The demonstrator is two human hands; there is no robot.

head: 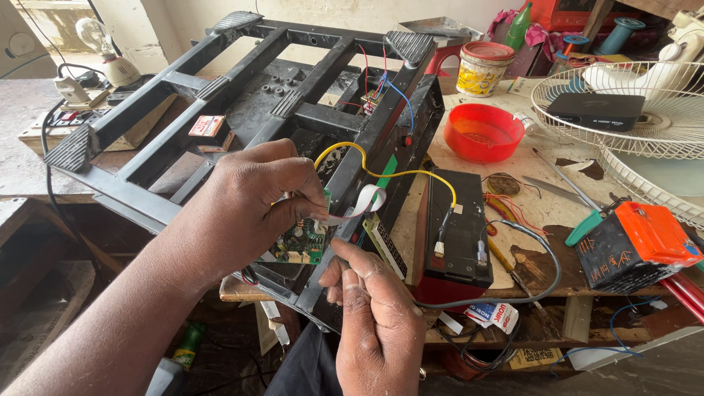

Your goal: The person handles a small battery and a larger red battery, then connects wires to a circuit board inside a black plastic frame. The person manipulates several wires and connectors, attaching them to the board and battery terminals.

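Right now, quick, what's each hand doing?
Left hand: closed, pinching the green circuit board.
Right hand: fingers curled at the black frame; what it grips cannot be told.

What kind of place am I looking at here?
Most likely a small electronics repair workshop. The left hand holds a green circuit board against an opened black frame, and a black battery, a screwdriver and a fan grille crowd the worn bench.
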